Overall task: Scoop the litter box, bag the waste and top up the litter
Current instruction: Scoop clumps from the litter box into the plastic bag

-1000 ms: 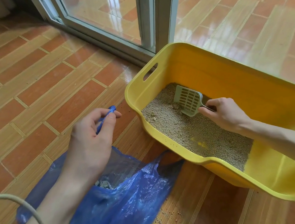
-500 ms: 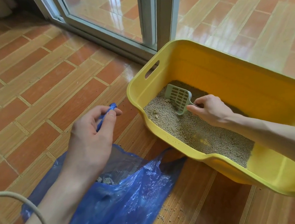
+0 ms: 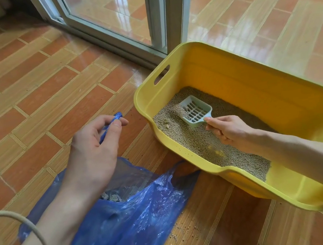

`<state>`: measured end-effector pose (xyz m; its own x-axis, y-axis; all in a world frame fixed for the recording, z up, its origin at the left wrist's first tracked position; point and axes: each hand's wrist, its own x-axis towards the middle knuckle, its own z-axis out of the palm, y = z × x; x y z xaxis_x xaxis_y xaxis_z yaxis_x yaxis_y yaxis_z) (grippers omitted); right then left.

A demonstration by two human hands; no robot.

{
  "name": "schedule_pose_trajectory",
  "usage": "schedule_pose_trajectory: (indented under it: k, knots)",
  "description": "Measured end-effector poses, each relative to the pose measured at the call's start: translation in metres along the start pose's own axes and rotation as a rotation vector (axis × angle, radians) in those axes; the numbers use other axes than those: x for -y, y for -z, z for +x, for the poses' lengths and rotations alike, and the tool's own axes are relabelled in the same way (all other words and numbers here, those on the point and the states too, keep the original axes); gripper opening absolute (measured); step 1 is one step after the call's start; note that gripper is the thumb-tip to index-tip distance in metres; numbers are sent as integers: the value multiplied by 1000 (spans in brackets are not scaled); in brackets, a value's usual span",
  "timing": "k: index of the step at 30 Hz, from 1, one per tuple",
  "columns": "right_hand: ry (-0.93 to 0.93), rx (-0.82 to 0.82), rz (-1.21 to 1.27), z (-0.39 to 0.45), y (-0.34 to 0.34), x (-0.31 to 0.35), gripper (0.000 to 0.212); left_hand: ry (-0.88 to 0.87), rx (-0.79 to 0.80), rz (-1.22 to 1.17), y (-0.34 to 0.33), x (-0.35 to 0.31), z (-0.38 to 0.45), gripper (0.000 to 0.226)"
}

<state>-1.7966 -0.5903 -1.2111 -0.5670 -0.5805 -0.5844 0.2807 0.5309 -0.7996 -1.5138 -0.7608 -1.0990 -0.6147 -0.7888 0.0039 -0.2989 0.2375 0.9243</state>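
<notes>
Yellow litter box (image 3: 277, 93) right of centre frame, on tiled floor (image 3: 28, 95), grey-beige litter (image 3: 196, 140) heaped toward its left end. Pale green slotted scoop (image 3: 195, 111) inside box, front edge dug into litter, some granules on blade. Right hand (image 3: 230, 131) grips scoop handle, fingers curled round it. Left hand (image 3: 92, 150), lower left of centre, pinches handle of blue plastic bag (image 3: 124, 221); clumps visible in bag mouth. Spilled granules on floor at bottom centre. Sliding glass door (image 3: 112, 15) at top. White cable (image 3: 32, 229) lower left.
</notes>
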Motion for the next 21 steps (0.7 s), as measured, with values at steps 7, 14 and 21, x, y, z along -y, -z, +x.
schedule_pose_trajectory:
  k: [7,14,21]
  knots:
    - [33,-22,26,-16,6,-4,33,5,3,-6,0,-1,0,21]
    - [69,-61,12,-18,4,-5,37,21,-8,11,-1,-1,0,22]
    - [112,-117,53,-19,8,2,37,18,-8,16,0,-4,-1,22]
